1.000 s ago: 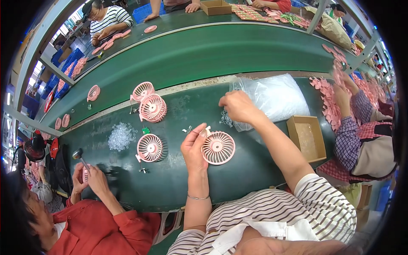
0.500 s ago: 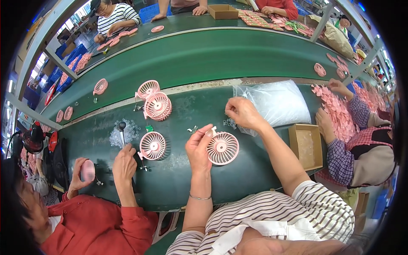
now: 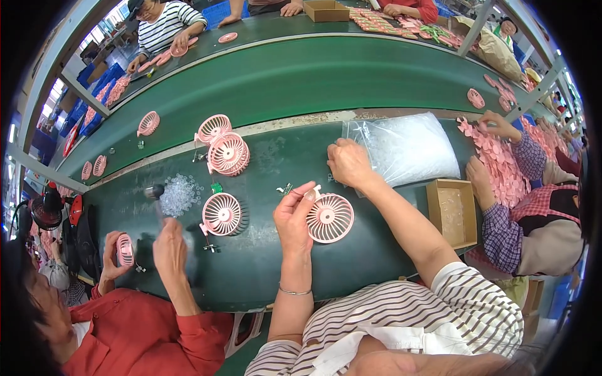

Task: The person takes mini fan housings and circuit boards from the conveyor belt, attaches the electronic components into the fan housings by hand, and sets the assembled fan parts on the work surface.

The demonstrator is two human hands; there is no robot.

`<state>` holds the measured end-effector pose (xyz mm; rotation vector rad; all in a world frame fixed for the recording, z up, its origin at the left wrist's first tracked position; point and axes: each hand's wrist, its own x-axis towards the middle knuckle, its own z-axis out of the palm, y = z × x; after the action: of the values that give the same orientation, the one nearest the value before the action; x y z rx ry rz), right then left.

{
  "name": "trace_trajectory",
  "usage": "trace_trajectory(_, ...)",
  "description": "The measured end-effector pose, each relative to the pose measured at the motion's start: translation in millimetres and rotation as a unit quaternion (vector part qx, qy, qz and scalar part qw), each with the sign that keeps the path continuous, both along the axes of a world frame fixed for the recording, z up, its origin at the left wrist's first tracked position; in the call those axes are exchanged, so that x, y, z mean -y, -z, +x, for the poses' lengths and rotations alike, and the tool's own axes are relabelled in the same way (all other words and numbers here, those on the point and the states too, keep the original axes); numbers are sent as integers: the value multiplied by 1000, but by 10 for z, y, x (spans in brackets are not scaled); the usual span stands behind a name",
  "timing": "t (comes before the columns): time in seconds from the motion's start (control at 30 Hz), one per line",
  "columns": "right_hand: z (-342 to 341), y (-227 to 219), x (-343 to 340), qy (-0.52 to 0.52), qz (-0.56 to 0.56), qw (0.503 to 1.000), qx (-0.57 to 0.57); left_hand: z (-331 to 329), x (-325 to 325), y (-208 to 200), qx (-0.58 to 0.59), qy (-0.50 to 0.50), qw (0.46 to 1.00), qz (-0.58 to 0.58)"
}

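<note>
A round pink fan grille (image 3: 331,217) lies on the dark green bench (image 3: 263,269) in front of me. My left hand (image 3: 293,216) rests at its left rim, thumb and forefinger pinched at the edge of the grille. My right hand (image 3: 348,163) is a closed fist farther back, at the left edge of a clear plastic bag (image 3: 407,147); what it pinches is too small to tell. A few tiny metal parts (image 3: 285,188) lie just left of my left thumb.
Another pink grille (image 3: 221,214) lies left, two stacked ones (image 3: 227,152) behind it, beside a heap of clear small parts (image 3: 179,194). A person in red (image 3: 157,250) works at my left, a person in plaid (image 3: 501,188) at my right beside a cardboard box (image 3: 453,213). A green conveyor (image 3: 301,75) runs behind.
My hands have stayed almost in place on the grille and at the bag. The person in red lifted a hand with a tool, then brought it back toward their body.
</note>
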<state>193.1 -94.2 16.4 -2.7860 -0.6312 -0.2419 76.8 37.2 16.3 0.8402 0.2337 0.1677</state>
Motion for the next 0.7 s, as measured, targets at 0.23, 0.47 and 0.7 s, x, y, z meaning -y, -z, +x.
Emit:
trace_trajectory(0.23, -296, -271, 184, -44, 509, 754, -413, -27, -28, 25, 1, -4, 1000, 7)
trace_trajectory(0.47, -471, -148, 214, -95, 588, 646, -477, -22, 29, -17, 32, 5, 999, 13)
trace_trajectory(0.7, -492, -135, 173, -81, 592, 656, -461, -23, 17, 18, 49, 5, 998, 25)
